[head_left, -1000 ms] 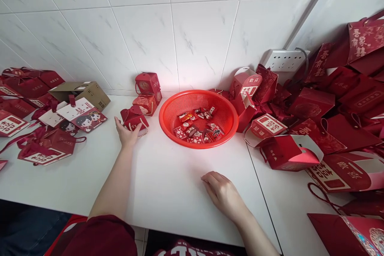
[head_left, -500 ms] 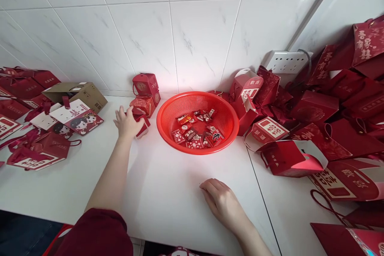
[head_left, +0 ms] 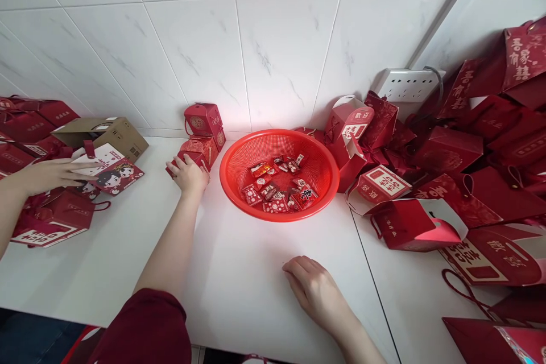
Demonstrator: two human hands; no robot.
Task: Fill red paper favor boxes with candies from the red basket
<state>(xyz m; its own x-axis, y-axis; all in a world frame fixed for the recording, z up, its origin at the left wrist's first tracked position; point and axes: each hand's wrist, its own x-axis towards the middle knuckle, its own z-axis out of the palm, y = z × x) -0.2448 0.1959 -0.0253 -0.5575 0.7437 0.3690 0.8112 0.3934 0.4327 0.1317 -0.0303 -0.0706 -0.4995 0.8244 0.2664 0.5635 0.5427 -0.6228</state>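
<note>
At the end of a short row of red gift boxes, my left hand (head_left: 190,175) lies over the nearest gift box (head_left: 197,157), fingers bent across it; its thumb is hidden. Behind it touch a patterned red box (head_left: 209,148) and, at the wall, a box with a round gold emblem (head_left: 200,119). My right hand (head_left: 313,284) rests on the white table (head_left: 239,273) with its fingers curled together, nothing visible in them. Between and beyond my hands stands a red plastic basket (head_left: 230,182) with several wrapped sweets (head_left: 275,202) in it.
From the left, another person's hand (head_left: 60,173) reaches over a white-and-red box with cartoon faces (head_left: 113,170). A brown carton (head_left: 123,139) stands behind. Many red gift boxes (head_left: 418,224) pile up at the right, below a power strip (head_left: 412,85) against the tiled wall.
My left hand has shifted right onto the nearest gift box, which now sits turned and farther left. Another person's hand has entered from the left. My right hand stays still.
</note>
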